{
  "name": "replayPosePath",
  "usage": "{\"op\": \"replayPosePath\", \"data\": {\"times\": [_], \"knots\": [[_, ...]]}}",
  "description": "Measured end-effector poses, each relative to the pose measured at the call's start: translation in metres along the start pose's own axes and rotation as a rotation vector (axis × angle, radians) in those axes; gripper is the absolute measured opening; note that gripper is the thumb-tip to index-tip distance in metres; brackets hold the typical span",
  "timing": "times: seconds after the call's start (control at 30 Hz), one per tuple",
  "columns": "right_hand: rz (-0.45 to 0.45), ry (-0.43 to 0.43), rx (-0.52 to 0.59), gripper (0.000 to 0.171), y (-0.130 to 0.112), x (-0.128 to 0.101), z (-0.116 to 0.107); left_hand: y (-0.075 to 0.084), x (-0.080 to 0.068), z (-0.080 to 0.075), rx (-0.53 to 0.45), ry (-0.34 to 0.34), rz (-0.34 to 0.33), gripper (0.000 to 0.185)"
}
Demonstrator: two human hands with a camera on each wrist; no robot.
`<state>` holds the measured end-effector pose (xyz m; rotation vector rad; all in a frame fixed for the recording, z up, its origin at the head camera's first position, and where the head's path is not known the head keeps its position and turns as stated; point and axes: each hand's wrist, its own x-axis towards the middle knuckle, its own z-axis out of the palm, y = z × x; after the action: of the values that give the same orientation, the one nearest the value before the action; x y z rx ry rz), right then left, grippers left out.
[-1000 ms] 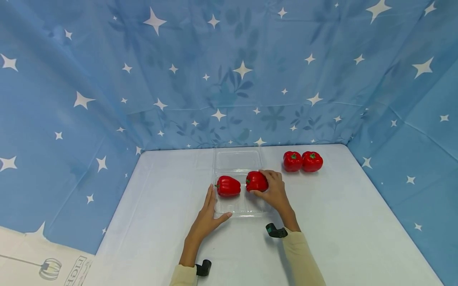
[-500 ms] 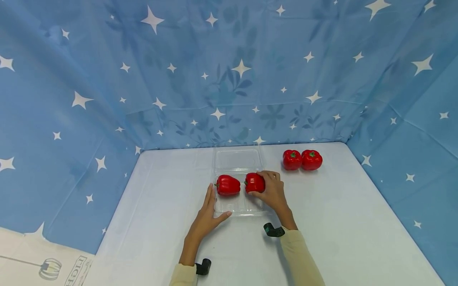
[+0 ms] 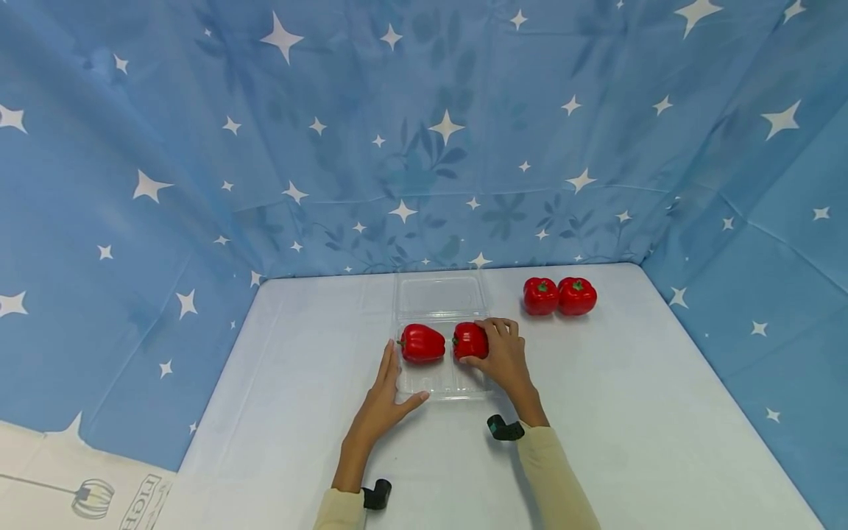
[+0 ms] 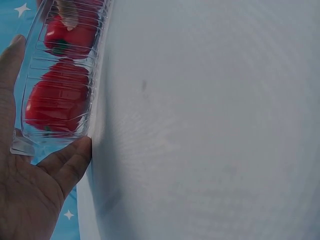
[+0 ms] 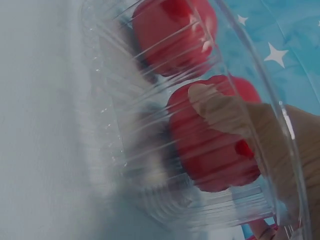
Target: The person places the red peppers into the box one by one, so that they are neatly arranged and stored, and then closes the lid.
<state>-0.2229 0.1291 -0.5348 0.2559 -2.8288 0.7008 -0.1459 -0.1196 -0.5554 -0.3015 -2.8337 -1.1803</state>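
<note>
The right hand [image 3: 501,355] has lowered its gripped pepper [image 3: 470,340] into the clear tray [image 3: 437,386]; the flat left hand [image 3: 383,401] braces the tray's edge.

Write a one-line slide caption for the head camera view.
Right hand grips a red bell pepper in a clear clamshell tray beside another pepper; left hand braces the tray.

Left hand [image 3: 383,401]: fingers straight, thumb spread sideways, palm down. Right hand [image 3: 501,355]: fingers curled in a grip, forearm angled inward
</note>
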Motion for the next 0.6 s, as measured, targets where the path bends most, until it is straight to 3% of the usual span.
{"op": "replayPosePath", "data": {"times": [0.6], "knots": [[0.014, -0.081, 0.089, 0.088, 0.0051, -0.006, -0.0024, -0.0022, -0.0001, 0.0024, -0.017, 0.007, -0.013, 0.103]]}}
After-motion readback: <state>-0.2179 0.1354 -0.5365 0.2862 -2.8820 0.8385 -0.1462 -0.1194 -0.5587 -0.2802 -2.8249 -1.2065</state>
